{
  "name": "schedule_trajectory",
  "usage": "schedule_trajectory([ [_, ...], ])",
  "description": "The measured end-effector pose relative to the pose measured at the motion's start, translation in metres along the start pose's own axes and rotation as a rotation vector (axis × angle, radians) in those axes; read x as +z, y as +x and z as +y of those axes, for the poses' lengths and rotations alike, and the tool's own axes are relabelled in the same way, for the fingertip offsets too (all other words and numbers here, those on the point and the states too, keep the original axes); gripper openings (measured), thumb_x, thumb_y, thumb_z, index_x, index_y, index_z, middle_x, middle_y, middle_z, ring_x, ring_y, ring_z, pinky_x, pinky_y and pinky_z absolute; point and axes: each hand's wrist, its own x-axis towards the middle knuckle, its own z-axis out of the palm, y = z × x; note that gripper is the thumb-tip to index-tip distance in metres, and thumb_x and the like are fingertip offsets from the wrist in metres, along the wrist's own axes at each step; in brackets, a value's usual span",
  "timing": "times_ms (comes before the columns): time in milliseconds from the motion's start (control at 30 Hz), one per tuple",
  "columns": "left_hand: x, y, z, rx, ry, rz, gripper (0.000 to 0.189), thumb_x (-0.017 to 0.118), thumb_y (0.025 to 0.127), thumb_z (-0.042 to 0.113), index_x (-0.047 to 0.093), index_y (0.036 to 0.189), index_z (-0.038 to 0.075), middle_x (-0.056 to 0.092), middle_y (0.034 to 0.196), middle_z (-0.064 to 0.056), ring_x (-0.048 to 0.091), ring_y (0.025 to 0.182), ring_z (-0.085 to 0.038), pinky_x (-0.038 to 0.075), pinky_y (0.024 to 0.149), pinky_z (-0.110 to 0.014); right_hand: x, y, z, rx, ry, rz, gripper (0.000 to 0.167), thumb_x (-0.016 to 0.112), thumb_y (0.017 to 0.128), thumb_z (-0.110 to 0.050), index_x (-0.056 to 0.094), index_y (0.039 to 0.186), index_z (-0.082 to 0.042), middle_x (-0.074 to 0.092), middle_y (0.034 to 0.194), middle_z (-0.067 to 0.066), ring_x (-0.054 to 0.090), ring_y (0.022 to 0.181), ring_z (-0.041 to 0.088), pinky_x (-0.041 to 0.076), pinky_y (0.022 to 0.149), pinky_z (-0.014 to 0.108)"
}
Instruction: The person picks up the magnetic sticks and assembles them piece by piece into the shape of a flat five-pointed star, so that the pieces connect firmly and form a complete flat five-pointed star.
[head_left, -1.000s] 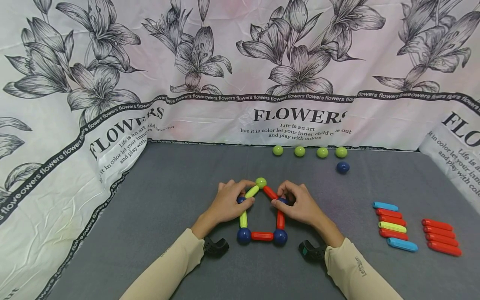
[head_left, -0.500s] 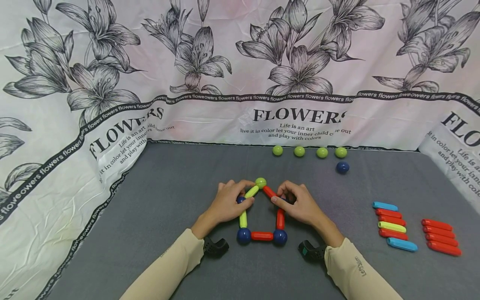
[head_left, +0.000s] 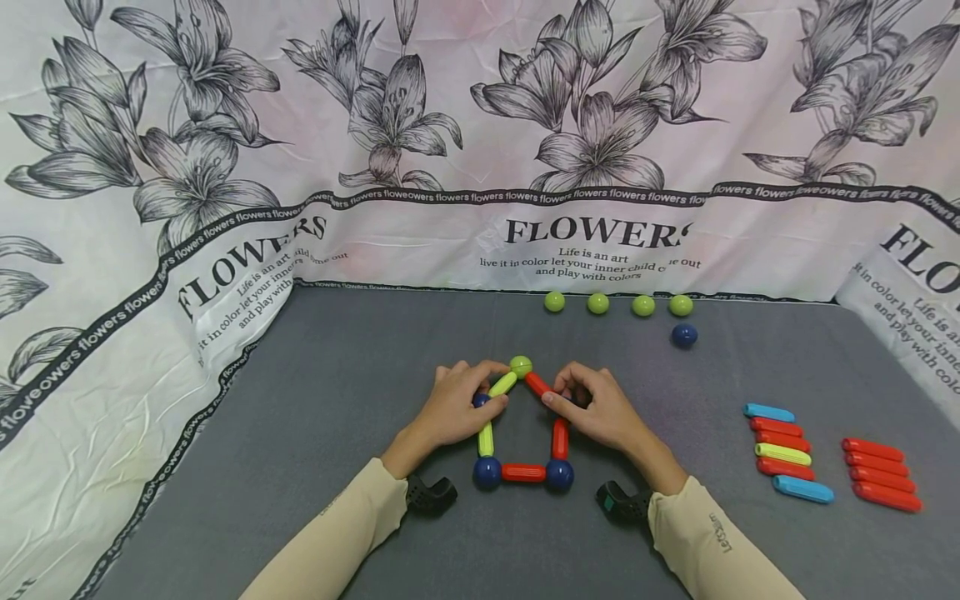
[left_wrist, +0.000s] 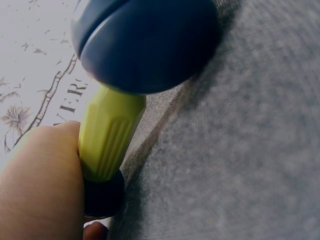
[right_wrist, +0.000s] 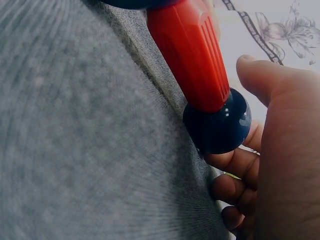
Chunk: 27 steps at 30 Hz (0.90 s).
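A house-shaped outline of magnetic rods and balls lies flat between both hands. The green ball (head_left: pixel 521 367) is its peak, joined to a sloping yellow rod (head_left: pixel 503 384) and a sloping red rod (head_left: pixel 537 384). My left hand (head_left: pixel 453 406) holds the upper-left blue ball (left_wrist: pixel 105 195) between thumb and fingers, its index fingertip close to the peak. My right hand (head_left: pixel 603 406) holds the upper-right blue ball (right_wrist: pixel 217 122), which it mostly hides in the head view. Below are an upright yellow rod (head_left: pixel 486 440), an upright red rod (head_left: pixel 560 439), two blue balls (head_left: pixel 487 472) and a red base rod (head_left: pixel 523 472).
Several green balls (head_left: pixel 597 303) line the back of the grey cloth (head_left: pixel 360 358), with one blue ball (head_left: pixel 684 336) in front. To the right lie a mixed column of rods (head_left: pixel 783 453) and a column of red rods (head_left: pixel 883 475). A flower-printed curtain (head_left: pixel 420 242) stands behind.
The right thumb and fingers have shifted slightly and now cover more of the upper-right blue ball. The left hand and the outline stay nearly still.
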Motion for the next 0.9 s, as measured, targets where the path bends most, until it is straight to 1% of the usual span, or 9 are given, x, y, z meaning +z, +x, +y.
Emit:
schedule_trajectory([
  [633,-0.0004,-0.0001,0.0007,0.001,0.002,0.001,0.040,0.065,0.096,0.035,0.064,0.135,0.025,0.053,0.081,0.007,0.039,0.071,-0.013,0.022,0.076,-0.036,-0.0010,-0.0006,-0.0013,0.016,0.041,-0.015,0.011,0.074,0.092,-0.017,0.064,0.087,-0.019,0.060,0.067,-0.005,0.046,0.051,0.005,0.038,0.049,0.024],
  [833,-0.0009,-0.0003,0.0010,-0.001,0.001,-0.004,0.041,0.065,0.096,0.036,0.063,0.135,0.025,0.053,0.081,0.007,0.039,0.072,-0.012,0.023,0.077,-0.035,-0.0017,-0.0015,-0.0028,0.068,0.064,-0.018,0.006,0.072,0.094,-0.017,0.067,0.092,-0.016,0.063,0.072,-0.001,0.050,0.052,0.007,0.044,0.049,0.025],
  [867,-0.0009,-0.0005,0.0010,-0.002,0.000,-0.004,0.041,0.065,0.096,0.036,0.063,0.135,0.025,0.053,0.081,0.007,0.039,0.072,-0.012,0.023,0.077,-0.035,-0.0032,-0.0014,-0.0090,0.084,0.075,-0.018,0.005,0.071,0.095,-0.016,0.067,0.094,-0.013,0.063,0.074,0.002,0.051,0.053,0.008,0.045,0.049,0.026],
  [900,-0.0009,-0.0007,0.0009,-0.001,0.000,-0.003,0.041,0.066,0.096,0.036,0.063,0.135,0.025,0.053,0.081,0.007,0.039,0.072,-0.012,0.023,0.077,-0.035,-0.0037,-0.0014,-0.0099,0.100,0.087,-0.017,0.005,0.071,0.095,-0.016,0.068,0.095,-0.012,0.064,0.077,0.004,0.052,0.055,0.009,0.045,0.049,0.026],
])
